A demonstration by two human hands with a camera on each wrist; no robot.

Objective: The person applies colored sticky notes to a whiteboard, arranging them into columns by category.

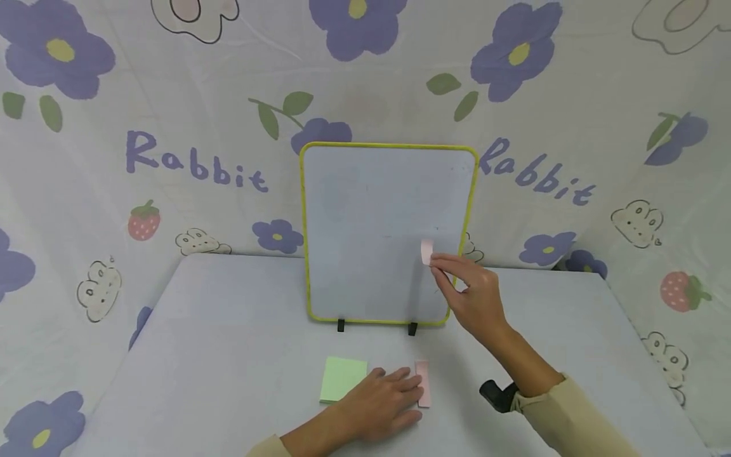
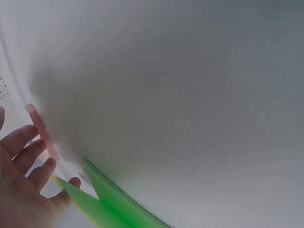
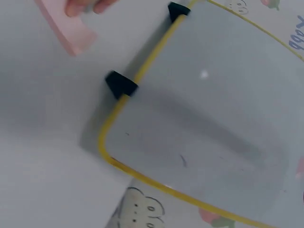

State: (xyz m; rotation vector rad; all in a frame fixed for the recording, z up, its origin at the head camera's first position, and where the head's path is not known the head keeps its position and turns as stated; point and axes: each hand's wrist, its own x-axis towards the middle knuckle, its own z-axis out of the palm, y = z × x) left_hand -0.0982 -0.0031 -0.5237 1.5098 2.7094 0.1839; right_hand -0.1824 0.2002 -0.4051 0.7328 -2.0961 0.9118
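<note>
My right hand (image 1: 476, 298) pinches a small pink paper slip (image 1: 426, 252) between thumb and index finger. The slip stands upright and overlaps the lower right of the whiteboard (image 1: 377, 216) in the head view. Lower down, my left hand (image 1: 379, 403) lies palm down with fingers spread. Its fingertips are at the narrow pink sticky note pad (image 1: 423, 390), seen also in the left wrist view as a pink pad (image 2: 43, 134). A green sticky note pad (image 1: 342, 379) lies partly under the left wrist side. In the right wrist view, left fingertips touch the pink pad (image 3: 61, 23).
The yellow-framed whiteboard stands on two black feet (image 1: 412, 329) at the back of the white table (image 1: 228, 355). Behind it hangs a cloth (image 1: 365, 95) printed with flowers and rabbits. A black strap piece (image 1: 498, 396) sits at the right sleeve.
</note>
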